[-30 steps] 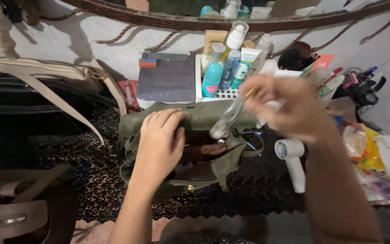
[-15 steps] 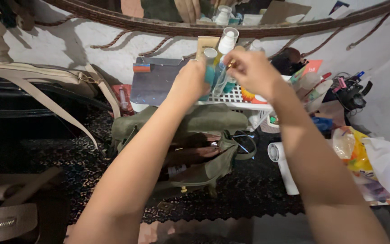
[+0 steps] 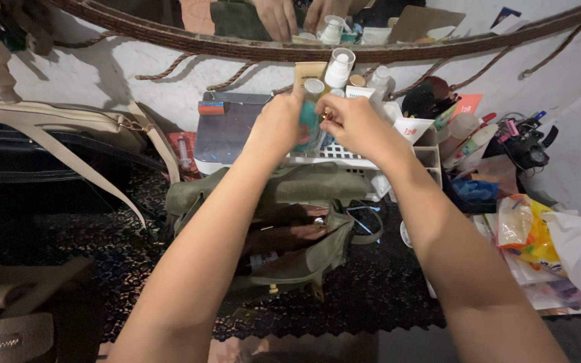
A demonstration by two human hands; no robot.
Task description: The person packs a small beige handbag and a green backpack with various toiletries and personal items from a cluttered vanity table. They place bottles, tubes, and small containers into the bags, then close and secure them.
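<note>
Both my hands reach into a white plastic basket (image 3: 352, 154) of toiletry bottles at the back of the table. My left hand (image 3: 278, 126) is wrapped around a teal bottle (image 3: 308, 114) that stands in the basket. Touching it on the right, my right hand (image 3: 352, 124) pinches the top of a slim clear bottle (image 3: 326, 139), which is mostly hidden by my fingers. Under my forearms lies an open olive-green bag (image 3: 307, 183) with dark brown things inside.
A beige handbag (image 3: 68, 119) and a black case (image 3: 28, 158) lie at left, with a grey box (image 3: 226, 131) beside the basket. At right are cosmetics, cables (image 3: 526, 141) and a yellow plastic bag (image 3: 536, 232). A rope-framed mirror (image 3: 250, 46) hangs above.
My left hand has left the green bag and gone up to the basket. My right hand has carried the clear bottle from above the bag into the basket.
</note>
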